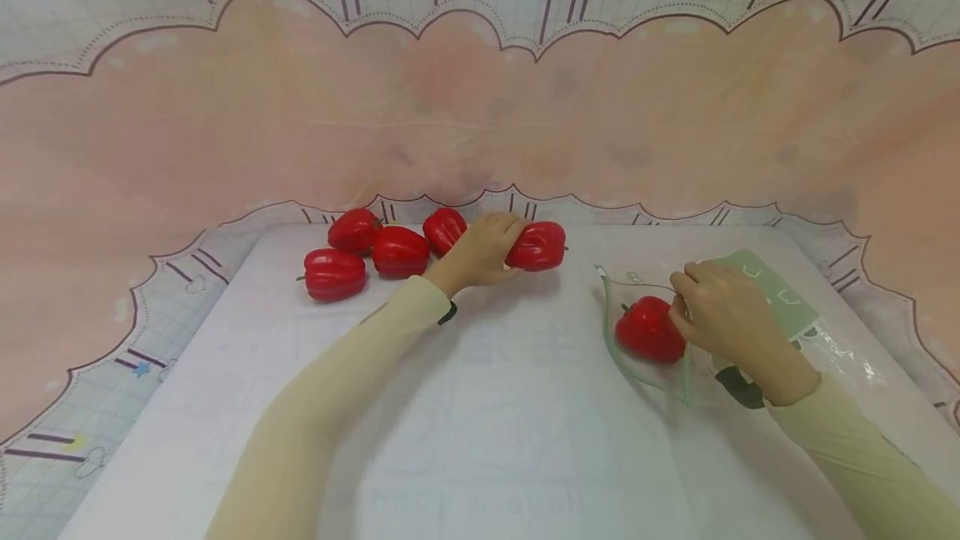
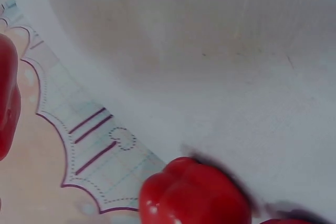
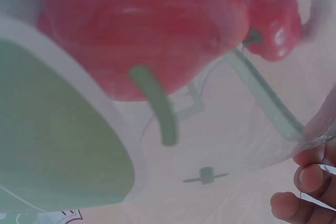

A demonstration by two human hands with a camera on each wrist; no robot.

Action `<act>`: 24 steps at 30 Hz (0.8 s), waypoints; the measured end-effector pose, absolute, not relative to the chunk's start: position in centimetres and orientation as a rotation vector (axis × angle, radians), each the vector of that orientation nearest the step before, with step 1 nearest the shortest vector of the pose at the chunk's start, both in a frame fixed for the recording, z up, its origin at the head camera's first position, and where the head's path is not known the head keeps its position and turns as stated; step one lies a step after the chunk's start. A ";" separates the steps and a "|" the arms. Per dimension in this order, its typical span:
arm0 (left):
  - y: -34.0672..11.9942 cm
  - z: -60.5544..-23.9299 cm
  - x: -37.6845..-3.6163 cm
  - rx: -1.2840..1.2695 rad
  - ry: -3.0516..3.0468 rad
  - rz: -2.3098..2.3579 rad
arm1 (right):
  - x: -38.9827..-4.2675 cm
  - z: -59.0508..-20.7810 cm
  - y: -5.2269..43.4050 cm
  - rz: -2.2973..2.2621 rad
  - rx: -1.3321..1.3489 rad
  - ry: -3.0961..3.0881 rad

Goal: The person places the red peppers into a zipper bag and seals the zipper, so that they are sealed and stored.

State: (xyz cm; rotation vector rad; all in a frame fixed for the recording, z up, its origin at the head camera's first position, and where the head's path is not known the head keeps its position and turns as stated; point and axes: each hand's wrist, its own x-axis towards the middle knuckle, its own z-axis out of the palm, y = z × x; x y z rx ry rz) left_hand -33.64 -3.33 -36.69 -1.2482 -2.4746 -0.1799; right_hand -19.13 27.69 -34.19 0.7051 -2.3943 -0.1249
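Hands at work on a white table draped at its edges with a pink scalloped cloth. Left hand, in a cream sleeve, reaches to the far edge of the table and curls its fingers round a red pepper, which lies on its side on the table surface. Left of this hand lies a cluster of four more red peppers, close together and in part touching one another; in the left wrist view one of them appears beside the patterned border of the cloth. Right hand rests on a clear zip bag with a green edge and a green printed panel, lying flat on the right side of the table; its fingers pinch the bag's mouth near the rim. Inside the bag, just at the opening, sits another red pepper, touching the fingers through the film. Right wrist view shows this bagged pepper through the plastic, with fingertips curled on the bag's edge.
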 end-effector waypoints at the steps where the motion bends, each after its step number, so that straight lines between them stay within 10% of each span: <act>1: -3.3 -36.6 -33.4 -1.256 -2.461 -0.170 | -19.1 -34.2 27.7 -0.125 0.706 -2.394; 24: -1.4 -36.1 -27.8 -1.527 -2.199 -0.111 | -19.2 -33.8 27.7 -0.129 0.712 -2.408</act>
